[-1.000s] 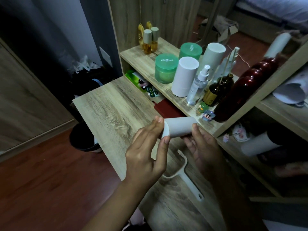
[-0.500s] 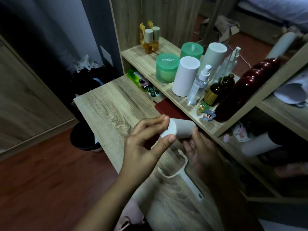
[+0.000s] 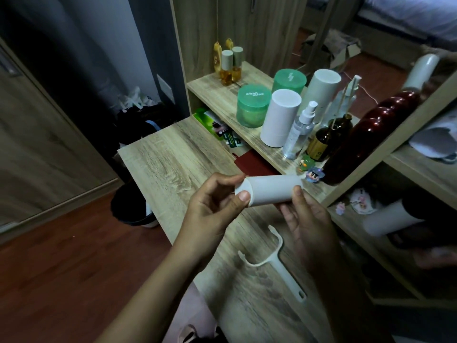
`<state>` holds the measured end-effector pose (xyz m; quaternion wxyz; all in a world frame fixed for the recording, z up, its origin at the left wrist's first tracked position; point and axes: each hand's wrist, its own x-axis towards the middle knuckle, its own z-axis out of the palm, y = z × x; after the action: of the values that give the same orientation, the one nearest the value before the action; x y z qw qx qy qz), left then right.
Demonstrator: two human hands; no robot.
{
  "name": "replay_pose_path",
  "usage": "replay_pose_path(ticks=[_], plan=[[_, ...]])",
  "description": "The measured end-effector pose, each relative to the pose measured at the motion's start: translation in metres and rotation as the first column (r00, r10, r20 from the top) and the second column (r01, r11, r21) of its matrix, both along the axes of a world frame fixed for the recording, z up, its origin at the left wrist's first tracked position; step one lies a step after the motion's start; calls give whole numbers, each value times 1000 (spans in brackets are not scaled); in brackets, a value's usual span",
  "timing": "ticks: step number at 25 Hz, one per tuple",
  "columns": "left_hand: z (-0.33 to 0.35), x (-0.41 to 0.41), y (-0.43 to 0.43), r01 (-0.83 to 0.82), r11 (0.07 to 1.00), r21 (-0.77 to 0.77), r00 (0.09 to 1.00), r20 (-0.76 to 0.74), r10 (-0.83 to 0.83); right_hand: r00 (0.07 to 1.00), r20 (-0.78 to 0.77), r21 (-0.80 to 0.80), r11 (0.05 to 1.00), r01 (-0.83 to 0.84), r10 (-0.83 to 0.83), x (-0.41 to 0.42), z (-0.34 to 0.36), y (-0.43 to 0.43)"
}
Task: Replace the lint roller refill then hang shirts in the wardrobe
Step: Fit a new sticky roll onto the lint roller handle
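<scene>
A white lint roller refill [image 3: 270, 190] lies sideways in the air above the wooden desk [image 3: 170, 167]. My left hand [image 3: 212, 206] pinches its left end, thumb on the end cap. My right hand [image 3: 305, 219] holds its right end from below, one finger lying over the roll. The empty white roller handle [image 3: 277, 266] with its forked frame lies flat on the desk just below my hands. No shirts are in view.
The shelf [image 3: 222, 95] behind holds a spare white roll [image 3: 279, 117], two green jars [image 3: 252, 105], a spray bottle [image 3: 299, 132], a brown bottle [image 3: 326, 139] and a dark red bottle [image 3: 371, 137]. A black bin [image 3: 133, 206] stands on the floor left of the desk.
The roll has swung from end-on back to sideways. My left thumb and fingers have shifted onto its end cap; my right hand stays under the other end.
</scene>
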<state>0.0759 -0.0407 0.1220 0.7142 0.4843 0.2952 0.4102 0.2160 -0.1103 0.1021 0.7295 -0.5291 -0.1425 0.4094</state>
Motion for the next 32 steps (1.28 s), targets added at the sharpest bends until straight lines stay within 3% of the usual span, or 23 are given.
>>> replay_pose_path(ticks=[3, 6, 8, 12, 15, 17, 19, 20, 23, 25, 27, 30, 32], plan=[[-2, -10, 8, 115, 992, 48, 982, -156, -106, 989, 145, -31, 999, 11, -6, 8, -5, -1], [-13, -12, 19, 220, 975, 23, 904, -380, -194, 939, 344, -125, 991, 52, -6, 4, -17, 0], [-25, -11, 24, 250, 968, -29, 877, -417, -239, 912, 410, -174, 984, 43, 33, 2, -28, 2], [-49, -17, 28, 232, 951, -204, 875, -383, -296, 920, 343, -253, 962, -103, 188, 4, -45, 4], [-63, -22, 25, 205, 951, -232, 868, -406, -286, 948, 276, -373, 927, -49, 161, 9, -70, 4], [-67, -23, 23, 193, 951, -243, 869, -408, -280, 858, 471, -531, 842, 89, 207, 13, -95, -3], [-67, -23, 23, 186, 951, -249, 873, -402, -276, 671, 642, -663, 708, 243, 371, 13, -125, -14], [-67, -24, 23, 182, 950, -252, 876, -397, -273, 630, 641, -715, 640, 283, 437, 10, -137, -19], [-65, -25, 24, 172, 950, -261, 879, -395, -268, 663, 477, -865, 442, 237, 577, 6, -164, -26], [-65, -26, 22, 171, 947, -272, 878, -394, -271, 663, 416, -899, 394, 193, 623, 4, -168, -24], [-66, -26, 20, 150, 939, -309, 888, -376, -265, 619, 463, -870, 459, 180, 634, 1, -157, -19], [-63, -25, 20, 81, 919, -386, 930, -302, -209, 534, 646, -699, 704, 127, 546, -3, -112, -11], [-57, -24, 21, 69, 900, -431, 961, -213, -176, 442, 744, -600, 793, 111, 501, -3, -73, -7]])
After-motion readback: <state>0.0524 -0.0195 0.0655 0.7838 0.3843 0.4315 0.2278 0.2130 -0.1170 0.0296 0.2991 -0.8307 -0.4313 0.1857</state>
